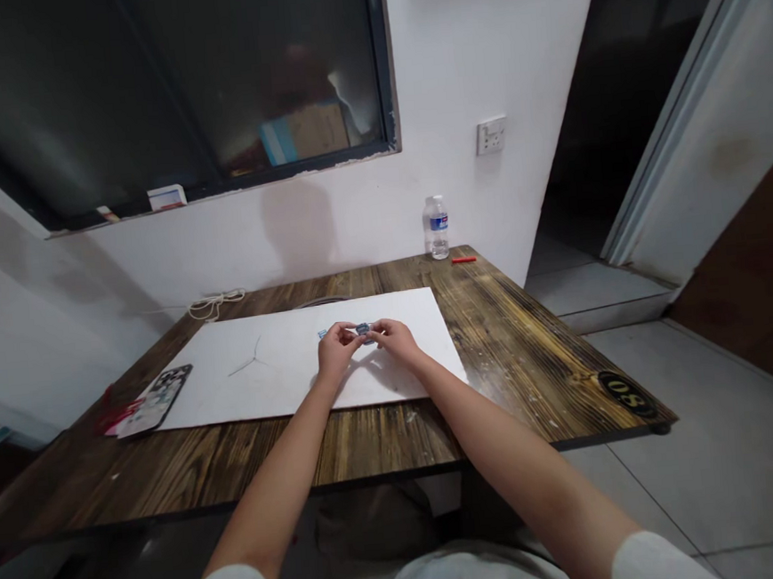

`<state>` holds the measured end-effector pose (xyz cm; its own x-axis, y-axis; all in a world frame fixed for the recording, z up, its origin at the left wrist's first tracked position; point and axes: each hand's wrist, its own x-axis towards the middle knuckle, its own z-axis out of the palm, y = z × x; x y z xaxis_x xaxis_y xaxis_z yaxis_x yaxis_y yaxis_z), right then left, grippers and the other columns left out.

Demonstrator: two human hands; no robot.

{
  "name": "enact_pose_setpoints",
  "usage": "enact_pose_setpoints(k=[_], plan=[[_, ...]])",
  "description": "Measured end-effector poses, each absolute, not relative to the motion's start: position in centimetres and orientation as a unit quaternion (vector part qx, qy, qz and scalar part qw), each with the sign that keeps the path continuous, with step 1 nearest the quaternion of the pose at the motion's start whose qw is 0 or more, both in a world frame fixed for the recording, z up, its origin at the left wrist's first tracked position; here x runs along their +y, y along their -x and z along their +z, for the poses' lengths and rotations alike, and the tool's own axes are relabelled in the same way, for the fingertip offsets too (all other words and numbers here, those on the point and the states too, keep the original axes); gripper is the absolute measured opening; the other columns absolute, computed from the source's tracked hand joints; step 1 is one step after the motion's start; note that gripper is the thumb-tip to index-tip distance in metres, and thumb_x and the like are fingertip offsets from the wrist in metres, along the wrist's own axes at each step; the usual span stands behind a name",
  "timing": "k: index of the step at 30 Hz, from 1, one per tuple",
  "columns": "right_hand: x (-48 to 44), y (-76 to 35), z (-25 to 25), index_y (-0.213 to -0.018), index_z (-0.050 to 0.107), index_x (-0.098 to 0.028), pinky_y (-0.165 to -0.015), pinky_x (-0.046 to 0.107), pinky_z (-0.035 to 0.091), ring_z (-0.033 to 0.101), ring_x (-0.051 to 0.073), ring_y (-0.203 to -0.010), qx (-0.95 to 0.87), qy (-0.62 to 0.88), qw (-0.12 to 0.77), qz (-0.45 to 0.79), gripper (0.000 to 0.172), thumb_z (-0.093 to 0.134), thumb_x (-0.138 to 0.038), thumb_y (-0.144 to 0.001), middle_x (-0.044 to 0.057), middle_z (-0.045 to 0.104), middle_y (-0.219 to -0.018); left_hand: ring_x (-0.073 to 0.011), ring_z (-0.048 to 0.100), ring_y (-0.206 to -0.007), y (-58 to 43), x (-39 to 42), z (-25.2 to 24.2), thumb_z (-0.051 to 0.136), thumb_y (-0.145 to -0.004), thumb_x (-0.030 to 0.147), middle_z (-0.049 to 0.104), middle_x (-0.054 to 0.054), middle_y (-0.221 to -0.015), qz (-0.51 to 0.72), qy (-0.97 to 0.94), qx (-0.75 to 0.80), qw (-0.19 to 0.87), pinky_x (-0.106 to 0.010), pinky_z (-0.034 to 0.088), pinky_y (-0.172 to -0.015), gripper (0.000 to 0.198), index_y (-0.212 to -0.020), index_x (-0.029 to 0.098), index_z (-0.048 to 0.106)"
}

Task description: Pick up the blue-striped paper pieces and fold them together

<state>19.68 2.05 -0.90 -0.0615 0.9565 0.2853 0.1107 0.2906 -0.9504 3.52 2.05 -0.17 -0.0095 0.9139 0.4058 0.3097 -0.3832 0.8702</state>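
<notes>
Left hand (pixel 334 347) and right hand (pixel 397 338) pinch a small blue piece (pixel 363 329) together above the white sheet (pixel 234 392), a second blue piece (pixel 322 334) lying untouched beside them

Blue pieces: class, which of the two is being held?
The blue piece pinched between the left hand and right hand; the other piece lies loose on the white sheet, beside the left hand.

Water bottle (pixel 436 227), red pen (pixel 464 259) at far table (pixel 512 351) edge; phone (pixel 156 399) left.
</notes>
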Motion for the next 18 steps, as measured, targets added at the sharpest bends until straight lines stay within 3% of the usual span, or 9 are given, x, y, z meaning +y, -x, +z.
enact_pose_setpoints(k=[5, 8, 11, 15, 18], plan=[[2.2, -20.1, -0.9, -0.078, 0.065, -0.021, -0.065, 0.027, 0.050, 0.063, 0.016, -0.068, -0.577, 0.471, 0.566, 0.354, 0.014, 0.062, -0.034, -0.077, 0.001, 0.070, -0.080, -0.0182, 0.066, -0.079, -3.5, 1.9, 0.0, 0.069, -0.077, 0.032, 0.070, -0.005, -0.087, 0.477, -0.691, 0.509, 0.188, -0.030, 0.052, -0.071, 0.028, -0.101, 0.018, 0.064], [2.5, -20.5, -0.9, -0.081, 0.064, -0.021, -0.069, 0.030, 0.050, 0.064, 0.018, -0.074, -0.535, 0.492, 0.596, 0.341, 0.017, 0.059, -0.037, -0.079, 0.002, 0.070, -0.084, -0.0228, 0.062, -0.107, -3.5, 1.8, -0.1, 0.063, -0.082, 0.025, 0.068, -0.010, -0.114, 0.394, -0.760, 0.505, 0.109, -0.037, 0.050, -0.090, 0.027, -0.109, 0.019, 0.066], [2.7, -20.7, -1.0, -0.082, 0.063, -0.020, -0.070, 0.031, 0.051, 0.063, 0.019, -0.076, -0.513, 0.501, 0.609, 0.338, 0.019, 0.057, -0.038, -0.079, 0.003, 0.070, -0.084, -0.0259, 0.049, -0.128, -3.6, 1.7, -0.4, 0.063, -0.084, 0.026, 0.058, -0.011, -0.135, 0.283, -0.825, 0.484, 0.073, -0.044, 0.040, -0.106, 0.035, -0.119, 0.021, 0.064], [2.8, -20.6, -1.2, -0.082, 0.063, -0.020, -0.069, 0.031, 0.051, 0.063, 0.019, -0.076, -0.506, 0.499, 0.613, 0.346, 0.020, 0.057, -0.039, -0.078, 0.004, 0.070, -0.084, -0.0290, 0.041, -0.136, -3.8, 1.3, -0.5, 0.059, -0.088, 0.030, 0.055, -0.010, -0.140, 0.180, -0.854, 0.482, 0.069, -0.049, 0.035, -0.108, 0.037, -0.124, 0.024, 0.062], [2.8, -20.5, -1.3, -0.081, 0.063, -0.021, -0.068, 0.031, 0.051, 0.062, 0.019, -0.074, -0.504, 0.498, 0.615, 0.345, 0.021, 0.057, -0.040, -0.077, 0.003, 0.070, -0.084, -0.0279, 0.048, -0.129, -4.0, 1.0, 0.1, 0.058, -0.089, 0.029, 0.061, -0.009, -0.133, 0.163, -0.851, 0.497, 0.051, -0.047, 0.036, -0.105, 0.033, -0.121, 0.025, 0.064]])
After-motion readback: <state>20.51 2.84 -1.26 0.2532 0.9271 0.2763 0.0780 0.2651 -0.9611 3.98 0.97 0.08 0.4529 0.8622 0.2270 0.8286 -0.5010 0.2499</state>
